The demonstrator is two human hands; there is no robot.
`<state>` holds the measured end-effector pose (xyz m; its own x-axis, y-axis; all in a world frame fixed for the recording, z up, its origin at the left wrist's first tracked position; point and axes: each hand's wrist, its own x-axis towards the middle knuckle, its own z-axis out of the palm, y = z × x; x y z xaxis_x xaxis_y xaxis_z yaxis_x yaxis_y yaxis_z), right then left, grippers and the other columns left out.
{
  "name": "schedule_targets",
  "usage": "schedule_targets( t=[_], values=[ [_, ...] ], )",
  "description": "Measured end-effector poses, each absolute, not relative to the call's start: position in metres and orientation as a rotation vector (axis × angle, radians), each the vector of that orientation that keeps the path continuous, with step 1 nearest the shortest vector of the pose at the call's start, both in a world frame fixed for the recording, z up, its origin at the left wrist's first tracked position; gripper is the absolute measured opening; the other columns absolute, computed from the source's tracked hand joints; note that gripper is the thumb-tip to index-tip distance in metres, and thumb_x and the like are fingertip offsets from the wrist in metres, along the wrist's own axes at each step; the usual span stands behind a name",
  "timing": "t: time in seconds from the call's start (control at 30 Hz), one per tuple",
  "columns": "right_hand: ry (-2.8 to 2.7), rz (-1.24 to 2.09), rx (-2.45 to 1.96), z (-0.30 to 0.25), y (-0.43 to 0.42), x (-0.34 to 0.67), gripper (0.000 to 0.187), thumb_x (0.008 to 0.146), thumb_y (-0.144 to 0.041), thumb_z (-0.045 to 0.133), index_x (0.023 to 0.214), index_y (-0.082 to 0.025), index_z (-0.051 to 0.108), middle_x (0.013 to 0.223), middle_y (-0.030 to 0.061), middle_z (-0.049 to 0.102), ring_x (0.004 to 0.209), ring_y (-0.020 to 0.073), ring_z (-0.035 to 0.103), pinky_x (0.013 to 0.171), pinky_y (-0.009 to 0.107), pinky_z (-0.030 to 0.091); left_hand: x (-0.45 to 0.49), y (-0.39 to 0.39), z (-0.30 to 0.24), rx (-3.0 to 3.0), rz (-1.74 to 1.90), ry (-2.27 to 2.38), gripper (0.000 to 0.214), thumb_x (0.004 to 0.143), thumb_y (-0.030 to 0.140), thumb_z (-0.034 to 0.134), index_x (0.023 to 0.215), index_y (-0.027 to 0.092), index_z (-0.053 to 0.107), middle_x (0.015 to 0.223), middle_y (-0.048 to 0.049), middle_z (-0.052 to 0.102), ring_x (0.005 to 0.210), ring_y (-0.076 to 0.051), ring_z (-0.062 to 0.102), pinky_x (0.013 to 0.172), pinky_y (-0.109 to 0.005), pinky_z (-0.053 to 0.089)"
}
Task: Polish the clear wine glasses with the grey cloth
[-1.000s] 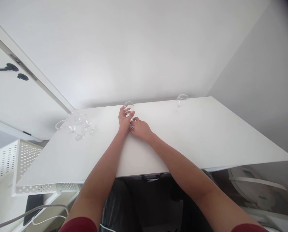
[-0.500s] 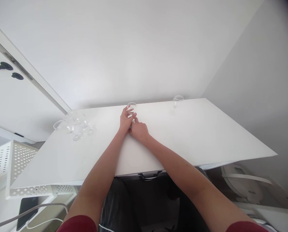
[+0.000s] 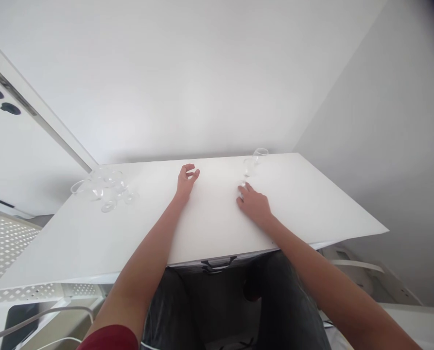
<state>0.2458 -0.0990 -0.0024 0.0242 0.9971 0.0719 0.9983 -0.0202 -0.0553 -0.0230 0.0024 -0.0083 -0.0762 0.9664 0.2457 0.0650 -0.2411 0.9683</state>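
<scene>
My left hand [image 3: 186, 181] rests near the back middle of the white table [image 3: 202, 228], fingers loosely spread and curled, holding nothing. My right hand [image 3: 253, 205] lies further right, its fingertips closed on the foot of a clear stemmed glass [image 3: 249, 167] that stands upright just beyond it. A second clear stemmed glass [image 3: 260, 152] stands right behind that one, at the table's back edge. The glass feet are hard to make out against the white top.
A cluster of several clear glasses [image 3: 103, 187] sits at the table's back left corner. A white perforated metal shelf [image 3: 8, 238] stands to the left, with cables below it. White walls close in behind and on the right. My legs are under the table's front edge.
My right hand has slid the glass from the back middle over to the right, beside the far glass. My left hand has let go of it and stayed in place, now open.
</scene>
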Motion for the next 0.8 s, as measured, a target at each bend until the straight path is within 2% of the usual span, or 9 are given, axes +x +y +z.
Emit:
schedule_targets(
  t=[0.1,0.27,0.33,0.57,0.8],
  values=[
    [-2.038,-0.065,-2.23,-0.004,-0.109,0.288,0.049,0.101,-0.039,0.042,0.147,-0.032,0.056,0.163,0.0108,0.044,0.099,0.0265,0.072,0.085,0.041,0.054,-0.022,0.002,-0.008,1.394,1.395,1.195,0.04,0.089,0.056,0.069,0.116,0.027,0.062,0.14,-0.0093,0.057,0.108,-0.019,0.061,0.087,-0.035,0.051],
    [-1.928,-0.075,-2.291,-0.006,-0.109,0.327,0.047,0.099,-0.041,0.042,0.14,-0.035,0.063,0.154,0.0081,0.049,0.078,0.019,0.069,0.073,0.036,0.054,-0.021,0.001,-0.006,1.349,1.395,1.19,0.042,0.091,0.058,0.066,0.12,0.029,0.057,0.134,-0.0083,0.058,0.103,-0.018,0.062,0.082,-0.032,0.052],
    [-1.935,-0.089,-2.294,-0.007,-0.105,0.332,0.047,0.099,-0.04,0.042,0.141,-0.036,0.063,0.151,0.008,0.051,0.077,0.0188,0.068,0.072,0.036,0.054,-0.02,0.0,-0.004,1.333,1.39,1.185,0.04,0.091,0.056,0.066,0.119,0.029,0.057,0.13,-0.0078,0.058,0.102,-0.017,0.062,0.082,-0.031,0.052],
    [-2.044,-0.093,-2.235,-0.011,-0.091,0.332,0.053,0.099,-0.037,0.039,0.15,-0.035,0.055,0.162,0.005,0.047,0.103,0.0271,0.071,0.087,0.043,0.056,-0.019,-0.002,-0.001,1.337,1.384,1.137,0.034,0.093,0.055,0.063,0.114,0.028,0.058,0.123,-0.0061,0.058,0.1,-0.016,0.062,0.081,-0.03,0.053],
    [-2.077,-0.077,-2.221,-0.006,-0.092,0.328,0.055,0.098,-0.036,0.04,0.151,-0.033,0.053,0.165,0.002,0.046,0.108,0.0288,0.071,0.089,0.045,0.056,-0.018,0.0,-0.003,1.321,1.393,1.099,0.029,0.094,0.052,0.061,0.111,0.029,0.06,0.117,-0.005,0.059,0.096,-0.017,0.063,0.077,-0.028,0.052]
  ],
)
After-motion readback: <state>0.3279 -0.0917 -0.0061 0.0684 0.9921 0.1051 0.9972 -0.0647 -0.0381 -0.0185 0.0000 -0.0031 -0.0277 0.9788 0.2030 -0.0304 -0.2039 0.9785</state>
